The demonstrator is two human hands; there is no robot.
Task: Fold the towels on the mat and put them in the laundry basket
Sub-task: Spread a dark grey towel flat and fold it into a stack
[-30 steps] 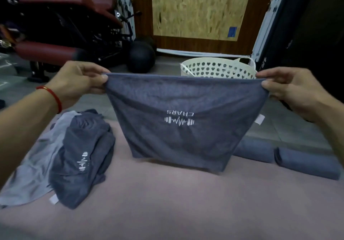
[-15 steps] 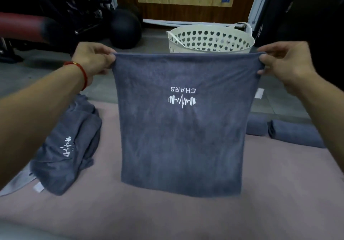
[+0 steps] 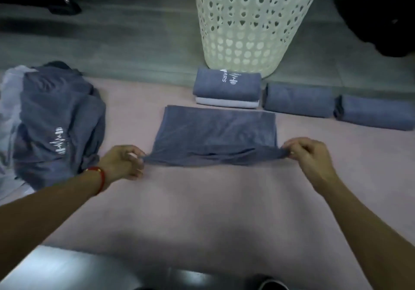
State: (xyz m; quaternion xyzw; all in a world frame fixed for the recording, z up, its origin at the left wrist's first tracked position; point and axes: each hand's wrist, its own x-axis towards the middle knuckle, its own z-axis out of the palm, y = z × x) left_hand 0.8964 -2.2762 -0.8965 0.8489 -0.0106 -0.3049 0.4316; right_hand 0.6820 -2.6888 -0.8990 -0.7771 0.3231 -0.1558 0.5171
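Pink mat (image 3: 202, 211) carries the work: both hands, left hand (image 3: 122, 162) and right hand (image 3: 311, 156), pinch the near corners of a half-folded towel (image 3: 215, 132) at centre. Folded towels (image 3: 226, 89) wait at 1 o'clock before the basket (image 3: 253, 20); an unfolded pile (image 3: 56, 123) remains at 9 o'clock.

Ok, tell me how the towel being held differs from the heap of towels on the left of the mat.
The held towel lies spread flat, folded over once, pinched at its near corners by the left hand and right hand; the heap of towels is crumpled and untouched. The heap shows a white logo; the held towel shows none. Both are dark grey and rest on the pink mat.
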